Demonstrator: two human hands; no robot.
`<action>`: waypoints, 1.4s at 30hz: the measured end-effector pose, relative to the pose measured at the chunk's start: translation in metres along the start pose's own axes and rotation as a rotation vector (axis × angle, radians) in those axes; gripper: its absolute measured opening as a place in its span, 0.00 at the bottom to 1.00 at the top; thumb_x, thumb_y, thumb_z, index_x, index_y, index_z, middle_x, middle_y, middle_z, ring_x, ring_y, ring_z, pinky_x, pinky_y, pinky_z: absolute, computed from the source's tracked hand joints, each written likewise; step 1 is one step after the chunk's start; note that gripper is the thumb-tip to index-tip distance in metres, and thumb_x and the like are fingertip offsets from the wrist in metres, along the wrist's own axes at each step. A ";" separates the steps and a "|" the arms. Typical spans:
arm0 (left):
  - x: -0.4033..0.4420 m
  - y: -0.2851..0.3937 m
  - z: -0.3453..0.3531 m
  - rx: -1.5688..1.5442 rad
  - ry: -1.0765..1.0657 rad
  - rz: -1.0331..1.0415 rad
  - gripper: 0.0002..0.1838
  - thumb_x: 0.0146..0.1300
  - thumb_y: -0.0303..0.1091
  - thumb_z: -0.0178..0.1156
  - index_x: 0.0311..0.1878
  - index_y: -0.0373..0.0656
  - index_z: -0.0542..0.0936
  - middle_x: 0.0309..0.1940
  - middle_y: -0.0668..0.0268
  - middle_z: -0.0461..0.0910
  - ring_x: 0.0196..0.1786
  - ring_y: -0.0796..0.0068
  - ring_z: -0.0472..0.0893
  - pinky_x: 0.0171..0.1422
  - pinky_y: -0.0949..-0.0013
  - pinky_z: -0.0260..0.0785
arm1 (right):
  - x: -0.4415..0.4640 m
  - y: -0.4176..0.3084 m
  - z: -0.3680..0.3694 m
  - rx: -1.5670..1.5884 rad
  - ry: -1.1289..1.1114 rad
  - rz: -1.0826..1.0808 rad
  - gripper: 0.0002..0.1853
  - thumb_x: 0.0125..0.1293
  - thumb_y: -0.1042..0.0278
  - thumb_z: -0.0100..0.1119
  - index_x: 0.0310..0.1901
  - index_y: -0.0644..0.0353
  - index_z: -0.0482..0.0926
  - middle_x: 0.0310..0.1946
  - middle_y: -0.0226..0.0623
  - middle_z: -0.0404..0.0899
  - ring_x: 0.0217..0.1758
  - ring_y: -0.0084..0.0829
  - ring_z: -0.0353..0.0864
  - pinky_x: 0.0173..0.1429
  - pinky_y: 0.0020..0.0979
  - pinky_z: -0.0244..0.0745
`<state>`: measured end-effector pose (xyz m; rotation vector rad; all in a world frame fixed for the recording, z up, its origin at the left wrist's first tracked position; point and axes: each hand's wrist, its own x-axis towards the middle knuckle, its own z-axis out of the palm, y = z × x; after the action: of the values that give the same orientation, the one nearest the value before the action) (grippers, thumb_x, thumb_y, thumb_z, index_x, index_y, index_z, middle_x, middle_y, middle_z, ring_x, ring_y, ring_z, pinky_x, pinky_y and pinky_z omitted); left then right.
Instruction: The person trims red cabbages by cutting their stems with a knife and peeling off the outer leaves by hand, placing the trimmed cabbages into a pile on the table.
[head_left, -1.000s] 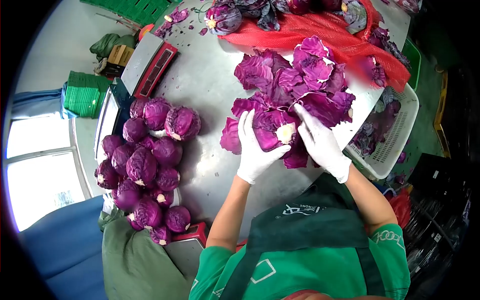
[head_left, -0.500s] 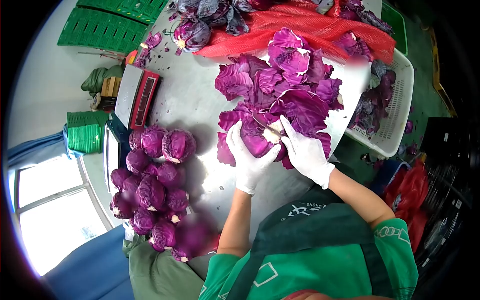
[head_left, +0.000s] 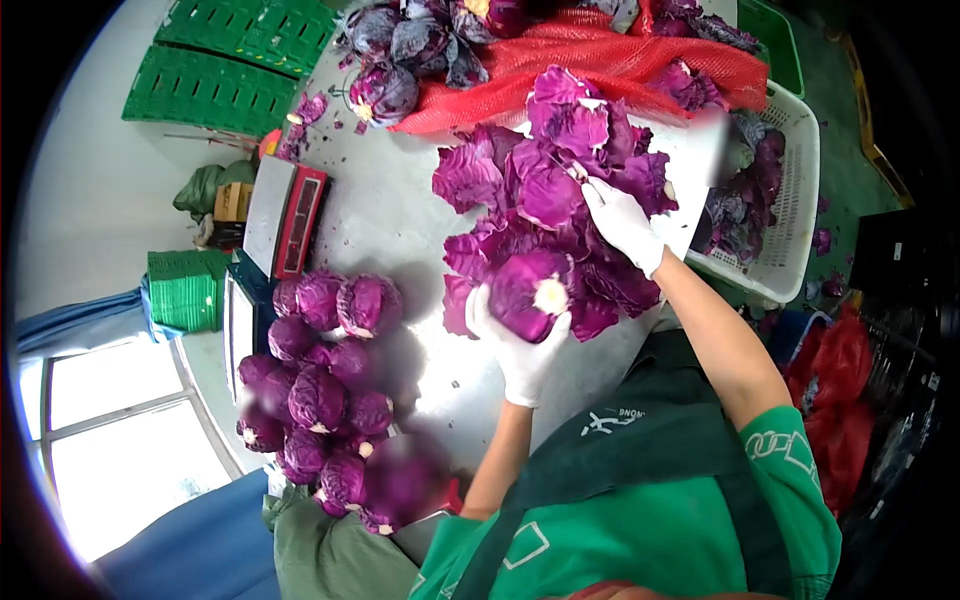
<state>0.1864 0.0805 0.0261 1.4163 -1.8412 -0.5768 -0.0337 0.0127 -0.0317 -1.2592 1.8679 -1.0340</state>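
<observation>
My left hand (head_left: 520,345), in a white glove, is wrapped round the lower side of a red cabbage (head_left: 522,290), whose pale cut stem faces up. Farther up the table, my gloved right hand (head_left: 622,222) has its fingers closed at the pale base of a purple cabbage leaf (head_left: 548,190). A knife is not clearly visible now. Several loose leaves (head_left: 470,172) are spread beneath and beyond the cabbage.
Trimmed red cabbages (head_left: 318,398) are heaped at the left, beside a red-edged scale (head_left: 283,215). Untrimmed cabbages (head_left: 385,92) and a red mesh bag (head_left: 600,65) lie at the far side. A white basket (head_left: 795,240) with leaf scraps stands right of the table.
My right hand has moved up and away from the cabbage stem to the leaf pile, with a leaf at its fingertips. The knife blade seen over the cabbage no longer shows. My left hand still holds the cabbage.
</observation>
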 end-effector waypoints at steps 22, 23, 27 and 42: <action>0.005 0.000 0.001 0.059 0.214 -0.207 0.52 0.44 0.43 0.80 0.70 0.33 0.65 0.62 0.50 0.72 0.64 0.57 0.74 0.71 0.59 0.65 | -0.096 -0.048 0.022 -0.051 -0.147 -0.299 0.33 0.77 0.57 0.46 0.79 0.51 0.47 0.42 0.43 0.87 0.31 0.47 0.86 0.35 0.45 0.82; 0.005 -0.001 0.004 0.003 0.229 -0.224 0.52 0.44 0.43 0.81 0.69 0.32 0.65 0.62 0.50 0.72 0.65 0.57 0.73 0.72 0.58 0.64 | -0.095 -0.047 0.024 0.009 -0.099 -0.273 0.33 0.77 0.57 0.46 0.78 0.49 0.49 0.42 0.43 0.87 0.31 0.48 0.86 0.36 0.45 0.81; 0.001 0.000 0.008 -0.091 0.122 -0.329 0.58 0.46 0.37 0.81 0.74 0.35 0.52 0.68 0.52 0.54 0.75 0.56 0.54 0.80 0.53 0.46 | -0.094 -0.042 0.027 0.100 -0.042 -0.172 0.29 0.79 0.56 0.43 0.78 0.46 0.53 0.42 0.48 0.86 0.34 0.52 0.85 0.38 0.46 0.80; 0.030 0.008 -0.045 0.344 -0.107 0.122 0.53 0.49 0.39 0.76 0.75 0.33 0.57 0.71 0.44 0.57 0.75 0.47 0.58 0.79 0.51 0.50 | -0.059 -0.068 -0.005 0.022 -0.443 -0.265 0.40 0.65 0.52 0.66 0.77 0.37 0.59 0.71 0.44 0.69 0.62 0.43 0.79 0.66 0.40 0.74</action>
<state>0.2124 0.0577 0.0689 1.4994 -2.1741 -0.2871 0.0103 0.0540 0.0350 -1.6026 1.3767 -0.8168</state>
